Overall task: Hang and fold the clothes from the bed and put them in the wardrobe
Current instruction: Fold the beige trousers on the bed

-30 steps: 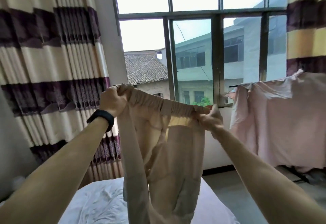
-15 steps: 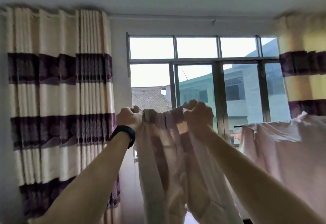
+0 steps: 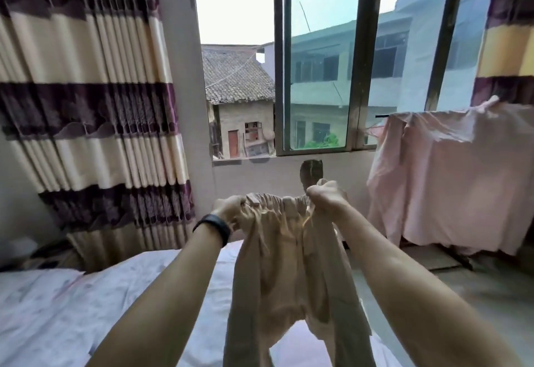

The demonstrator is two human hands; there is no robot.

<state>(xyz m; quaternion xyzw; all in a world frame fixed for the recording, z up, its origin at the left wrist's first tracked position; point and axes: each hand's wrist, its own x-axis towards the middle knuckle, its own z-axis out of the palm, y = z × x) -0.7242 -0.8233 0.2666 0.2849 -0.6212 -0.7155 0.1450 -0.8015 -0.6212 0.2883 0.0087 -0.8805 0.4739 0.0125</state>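
While the beige trousers (image 3: 289,265) hang by their elastic waistband (image 3: 277,200) above the bed (image 3: 72,309), our left grip (image 3: 228,210) is curled round its left end and our right grip (image 3: 326,199) round its right, the legs dangling below. A pink cloth (image 3: 462,179) hangs draped far right; a striped curtain (image 3: 86,92) hangs far left.

Soft daylight comes through the window (image 3: 318,63) before me; its sky is almost white. The trousers (image 3: 283,251) look a little dim against it. The curtain (image 3: 86,106) bends at the edge; everything is slightly soft.
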